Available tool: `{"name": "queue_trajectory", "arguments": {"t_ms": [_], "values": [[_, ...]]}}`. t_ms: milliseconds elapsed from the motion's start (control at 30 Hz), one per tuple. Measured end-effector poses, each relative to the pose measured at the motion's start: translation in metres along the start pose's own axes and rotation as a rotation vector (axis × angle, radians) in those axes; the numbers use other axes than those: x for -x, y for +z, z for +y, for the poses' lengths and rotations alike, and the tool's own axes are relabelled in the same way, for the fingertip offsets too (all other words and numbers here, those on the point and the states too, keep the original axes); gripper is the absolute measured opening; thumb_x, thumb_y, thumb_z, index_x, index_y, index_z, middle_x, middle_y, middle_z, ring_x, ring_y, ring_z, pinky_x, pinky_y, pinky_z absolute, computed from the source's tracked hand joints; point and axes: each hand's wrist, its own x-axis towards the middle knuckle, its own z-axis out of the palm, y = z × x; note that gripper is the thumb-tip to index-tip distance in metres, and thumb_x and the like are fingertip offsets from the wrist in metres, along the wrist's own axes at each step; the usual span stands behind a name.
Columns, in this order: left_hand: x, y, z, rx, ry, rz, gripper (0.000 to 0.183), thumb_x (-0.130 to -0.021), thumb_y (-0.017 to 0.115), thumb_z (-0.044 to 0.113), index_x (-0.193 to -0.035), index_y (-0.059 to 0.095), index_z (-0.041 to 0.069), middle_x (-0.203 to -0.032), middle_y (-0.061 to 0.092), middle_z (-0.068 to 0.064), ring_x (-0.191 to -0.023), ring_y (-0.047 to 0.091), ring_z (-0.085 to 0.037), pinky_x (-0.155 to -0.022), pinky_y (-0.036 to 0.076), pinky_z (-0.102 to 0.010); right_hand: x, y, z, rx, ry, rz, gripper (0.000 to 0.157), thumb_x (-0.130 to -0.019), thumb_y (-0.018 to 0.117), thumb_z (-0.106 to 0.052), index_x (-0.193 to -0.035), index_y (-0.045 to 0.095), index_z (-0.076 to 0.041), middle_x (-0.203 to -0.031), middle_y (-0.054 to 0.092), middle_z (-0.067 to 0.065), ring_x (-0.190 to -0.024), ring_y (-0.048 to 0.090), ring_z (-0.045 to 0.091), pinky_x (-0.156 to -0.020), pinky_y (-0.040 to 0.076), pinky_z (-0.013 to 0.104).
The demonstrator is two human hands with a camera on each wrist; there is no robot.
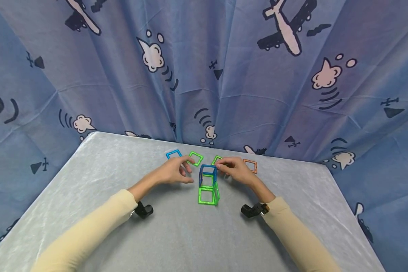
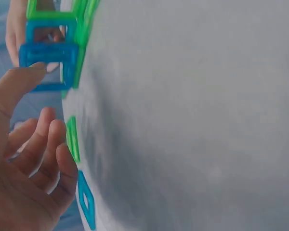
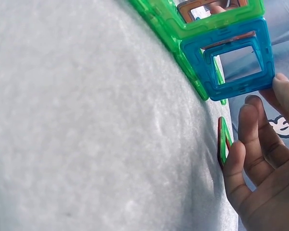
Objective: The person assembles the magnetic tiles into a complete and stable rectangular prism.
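Square magnetic tiles form a small open structure on the table, blue tiles (image 1: pixel 215 176) at the back and green tiles (image 1: pixel 206 203) in front. My right hand (image 1: pixel 236 170) is at its upper right corner. In the right wrist view, the thumb and a finger pinch the corner of a blue tile (image 3: pixel 271 79). Left of the structure, my left hand (image 1: pixel 172 170) hovers with relaxed, spread fingers and nothing in them. Its thumb overlaps a blue tile (image 2: pixel 70 72) in the left wrist view, but a gap shows in the head view.
Behind the hands lie loose tiles: a blue one (image 1: pixel 168 155), a green one (image 1: pixel 198 153), another green one (image 1: pixel 218 157) partly hidden, and an orange one (image 1: pixel 256 167). A pale cloth covers the table (image 1: pixel 190 241). A blue patterned curtain (image 1: pixel 190 75) hangs along its far edge.
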Motion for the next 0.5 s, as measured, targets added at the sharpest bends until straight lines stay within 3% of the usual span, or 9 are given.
{"name": "queue_trajectory", "arguments": {"t_ms": [233,500], "values": [[0.006,-0.019,-0.018,-0.042,-0.047,0.087,0.057,-0.081,0.088,0.014,-0.129,0.061,-0.001,-0.103,0.067,-0.010,-0.084,0.065,-0.018,-0.079,0.053,-0.035,0.000,0.000,0.001,0.003,-0.017,-0.002,0.021,-0.103,0.060,-0.003,-0.116,0.070,0.011,-0.102,0.063,0.036,-0.089,0.059,0.057,-0.073,0.050,0.064],[0.003,-0.032,-0.039,-0.080,-0.067,0.246,0.062,-0.077,0.091,0.020,-0.127,0.063,-0.004,-0.115,0.062,-0.021,-0.102,0.061,-0.036,-0.089,0.050,-0.045,0.000,-0.001,0.001,-0.002,-0.013,-0.006,0.021,-0.103,0.060,-0.003,-0.115,0.070,0.010,-0.101,0.063,0.037,-0.089,0.059,0.058,-0.073,0.050,0.063]]}}
